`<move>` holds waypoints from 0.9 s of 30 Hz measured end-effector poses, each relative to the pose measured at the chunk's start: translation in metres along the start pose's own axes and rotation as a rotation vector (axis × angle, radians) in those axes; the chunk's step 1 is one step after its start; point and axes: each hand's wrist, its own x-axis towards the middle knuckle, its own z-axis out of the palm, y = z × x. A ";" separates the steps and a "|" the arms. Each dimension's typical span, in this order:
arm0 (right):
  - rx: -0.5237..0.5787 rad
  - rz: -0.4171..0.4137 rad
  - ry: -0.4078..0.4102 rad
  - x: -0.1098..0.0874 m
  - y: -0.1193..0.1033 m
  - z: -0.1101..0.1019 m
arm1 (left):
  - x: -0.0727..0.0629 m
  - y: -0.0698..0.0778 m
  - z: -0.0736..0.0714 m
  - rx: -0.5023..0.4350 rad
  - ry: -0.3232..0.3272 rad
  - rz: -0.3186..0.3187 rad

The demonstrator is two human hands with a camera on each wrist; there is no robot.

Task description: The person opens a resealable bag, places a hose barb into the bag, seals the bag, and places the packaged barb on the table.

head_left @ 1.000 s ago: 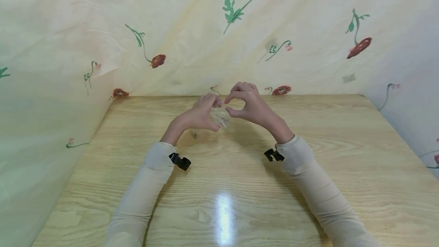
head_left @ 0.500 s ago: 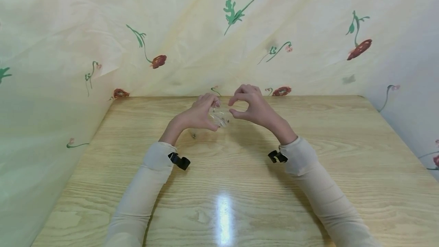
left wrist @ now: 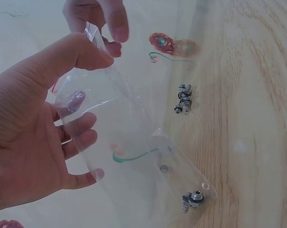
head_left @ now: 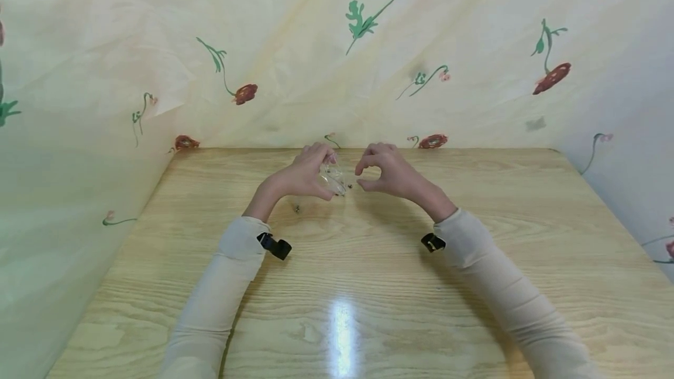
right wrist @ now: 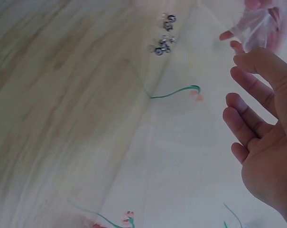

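My left hand (head_left: 308, 174) pinches a clear plastic zip bag (left wrist: 129, 123) by its top edge between thumb and fingers. A few small metal fittings (left wrist: 194, 199) with dark rings lie in the bag's bottom corner, and a small ring (left wrist: 164, 168) shows higher up inside. Past the bag, a cluster of similar metal fittings (left wrist: 183, 99) rests on the table. Just right of the bag, my right hand (head_left: 392, 175) hovers with fingers loosely curved and a gap between thumb and forefinger. Nothing shows between its fingers in the right wrist view.
The wood-grain table (head_left: 342, 262) reaches back to a flower-patterned cloth (head_left: 295, 75), which also hangs along both sides. A black strap (head_left: 275, 245) sits at the left wrist and another strap (head_left: 433, 243) at the right. A bright glare lies on the table's near part.
My right hand has drawn away from the bag to the right, its thumb and forefinger parting wider. The loose fittings beside the bag have come into sight. My left hand has barely moved.
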 end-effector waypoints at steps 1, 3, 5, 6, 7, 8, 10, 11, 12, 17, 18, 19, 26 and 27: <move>0.003 0.000 -0.014 0.000 0.002 0.001 | 0.000 0.000 0.000 0.001 0.001 0.001; 0.005 0.003 -0.043 0.000 0.005 0.004 | 0.001 0.000 0.000 0.002 0.001 0.004; 0.006 0.008 -0.073 -0.001 0.008 0.005 | 0.001 -0.001 0.000 0.002 0.000 0.008; 0.005 0.015 -0.088 -0.001 0.009 0.006 | 0.001 -0.001 0.001 0.000 0.000 0.010; 0.004 0.021 -0.102 -0.001 0.010 0.007 | 0.001 -0.001 0.000 -0.001 0.000 0.011; 0.003 0.026 -0.113 0.000 0.011 0.008 | 0.001 -0.001 0.000 -0.002 -0.002 0.012; -0.007 0.033 -0.134 0.000 0.011 0.010 | 0.001 -0.001 0.000 -0.005 -0.006 0.014; -0.015 0.033 -0.142 0.001 0.012 0.012 | 0.001 -0.001 0.000 -0.007 -0.008 0.013; -0.021 0.034 -0.151 0.001 0.013 0.013 | 0.001 -0.001 0.000 -0.008 -0.010 0.012; -0.067 0.015 -0.175 0.004 0.016 0.019 | 0.001 -0.002 0.000 -0.012 -0.015 0.012; -0.075 0.012 -0.178 0.004 0.016 0.020 | 0.001 -0.002 0.000 -0.012 -0.016 0.013; -0.080 0.009 -0.180 0.005 0.017 0.021 | 0.001 -0.002 0.000 -0.014 -0.017 0.014; -0.092 0.007 -0.200 0.012 0.022 0.027 | 0.001 -0.003 0.000 -0.012 -0.024 0.021; -0.094 0.010 -0.206 0.013 0.023 0.027 | 0.001 -0.003 0.000 -0.009 -0.026 0.022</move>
